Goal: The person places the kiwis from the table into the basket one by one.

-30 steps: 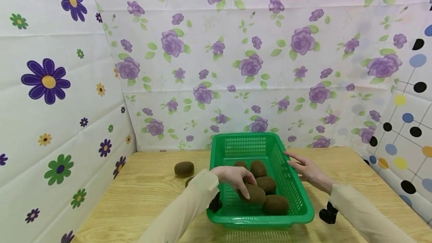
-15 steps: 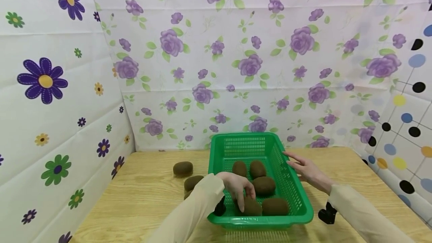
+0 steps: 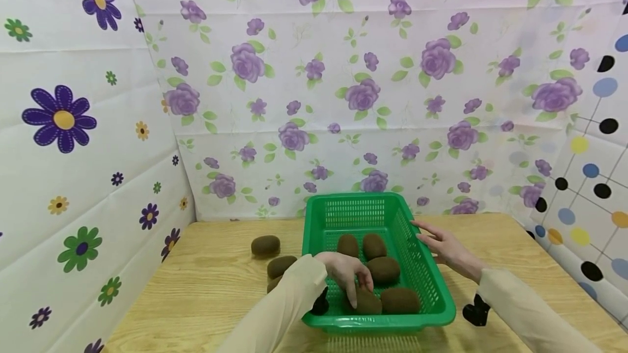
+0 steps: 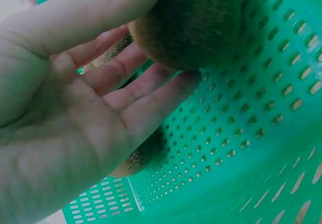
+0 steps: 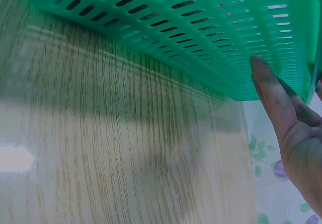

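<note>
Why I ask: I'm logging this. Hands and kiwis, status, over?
Left hand holding kiwi in green basket, four others inside. Right hand touching basket rim. Left sleeve partly hiding outside kiwis.

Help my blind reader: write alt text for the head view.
A person's left hand holds a kiwi inside a green basket with four others; the right hand touches the basket's right side. More kiwis lie on the wooden table to the left.

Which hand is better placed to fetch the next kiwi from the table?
Probably the left hand: the loose kiwis lie on the table left of the basket, though it must first release the kiwi it holds inside. The right hand touches the opposite rim, so it would reach across.
</note>
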### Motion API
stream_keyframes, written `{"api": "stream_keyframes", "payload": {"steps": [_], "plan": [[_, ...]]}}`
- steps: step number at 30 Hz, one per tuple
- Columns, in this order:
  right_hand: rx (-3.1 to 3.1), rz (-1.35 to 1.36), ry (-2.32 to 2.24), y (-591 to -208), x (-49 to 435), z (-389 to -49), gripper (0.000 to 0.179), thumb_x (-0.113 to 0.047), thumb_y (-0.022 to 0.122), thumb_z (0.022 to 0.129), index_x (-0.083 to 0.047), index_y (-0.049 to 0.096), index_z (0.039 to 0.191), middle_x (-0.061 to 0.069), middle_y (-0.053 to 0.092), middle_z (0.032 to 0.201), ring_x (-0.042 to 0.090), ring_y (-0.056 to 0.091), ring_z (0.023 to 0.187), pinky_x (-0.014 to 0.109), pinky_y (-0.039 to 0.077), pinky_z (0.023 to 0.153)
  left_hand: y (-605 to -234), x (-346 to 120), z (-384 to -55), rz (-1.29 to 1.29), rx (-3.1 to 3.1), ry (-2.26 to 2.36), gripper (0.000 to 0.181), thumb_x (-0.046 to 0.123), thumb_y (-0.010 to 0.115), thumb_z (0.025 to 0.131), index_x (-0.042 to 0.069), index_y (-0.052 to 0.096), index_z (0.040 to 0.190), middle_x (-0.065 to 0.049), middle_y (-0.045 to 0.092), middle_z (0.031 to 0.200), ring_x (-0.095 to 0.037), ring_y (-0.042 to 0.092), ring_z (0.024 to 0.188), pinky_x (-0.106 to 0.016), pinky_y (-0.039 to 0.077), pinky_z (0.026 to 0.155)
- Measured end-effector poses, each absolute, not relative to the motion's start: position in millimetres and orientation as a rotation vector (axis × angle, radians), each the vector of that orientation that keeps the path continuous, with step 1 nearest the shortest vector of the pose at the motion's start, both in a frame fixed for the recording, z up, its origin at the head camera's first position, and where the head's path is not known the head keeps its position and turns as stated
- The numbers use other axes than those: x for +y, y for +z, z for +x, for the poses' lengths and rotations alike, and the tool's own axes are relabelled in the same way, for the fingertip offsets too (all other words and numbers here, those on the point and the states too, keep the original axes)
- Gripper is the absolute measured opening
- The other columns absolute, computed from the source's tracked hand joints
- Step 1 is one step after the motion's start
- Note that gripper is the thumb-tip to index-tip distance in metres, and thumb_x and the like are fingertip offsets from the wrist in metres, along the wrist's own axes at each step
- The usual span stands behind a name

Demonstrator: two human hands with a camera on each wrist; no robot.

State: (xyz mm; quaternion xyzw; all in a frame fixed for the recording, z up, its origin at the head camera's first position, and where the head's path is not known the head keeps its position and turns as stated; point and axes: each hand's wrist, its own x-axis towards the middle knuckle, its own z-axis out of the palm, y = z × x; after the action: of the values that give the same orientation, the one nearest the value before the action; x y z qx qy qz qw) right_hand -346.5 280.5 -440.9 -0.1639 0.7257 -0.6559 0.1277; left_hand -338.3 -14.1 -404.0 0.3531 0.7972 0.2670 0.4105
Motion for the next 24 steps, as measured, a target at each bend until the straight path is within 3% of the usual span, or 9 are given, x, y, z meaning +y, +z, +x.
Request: {"api": "stream_keyframes", "payload": {"steps": [13, 19, 24], "plan": [[2.121, -0.472, -1.902, -442, 280, -347, 0.054, -0.02, 0.043, 0.098, -0.012, 0.018, 0.145, 0.027, 0.016, 0.141, 0.033, 0.046, 0.111, 0.048, 0.045, 0.079, -371, -31, -338, 0.939, 2.058, 0.847, 0.04, -0.009, 0.072, 0.071, 0.0, 0.059, 0.109, -0.013, 0.056, 0.1, -0.016, 0.057, 0.08, -0.027, 0.049, 0.067], [2.129, -0.484, -1.903, -441, 280, -346, 0.055, -0.02, 0.042, 0.098, -0.01, 0.017, 0.145, 0.03, 0.021, 0.138, 0.033, 0.048, 0.109, 0.048, 0.046, 0.078, -348, -50, -345, 0.939, 2.031, 1.029, 0.041, -0.012, 0.07, 0.071, -0.002, 0.058, 0.109, -0.023, 0.054, 0.105, -0.035, 0.052, 0.096, -0.03, 0.049, 0.07], [2.119, -0.481, -1.914, -441, 280, -346, 0.055, -0.02, 0.042, 0.098, -0.01, 0.017, 0.145, 0.03, 0.022, 0.138, 0.033, 0.049, 0.107, 0.048, 0.046, 0.077, -338, -67, -350, 0.957, 2.015, 1.107, 0.044, -0.011, 0.069, 0.073, -0.007, 0.054, 0.114, -0.028, 0.051, 0.11, -0.042, 0.047, 0.103, -0.032, 0.049, 0.073]]}}
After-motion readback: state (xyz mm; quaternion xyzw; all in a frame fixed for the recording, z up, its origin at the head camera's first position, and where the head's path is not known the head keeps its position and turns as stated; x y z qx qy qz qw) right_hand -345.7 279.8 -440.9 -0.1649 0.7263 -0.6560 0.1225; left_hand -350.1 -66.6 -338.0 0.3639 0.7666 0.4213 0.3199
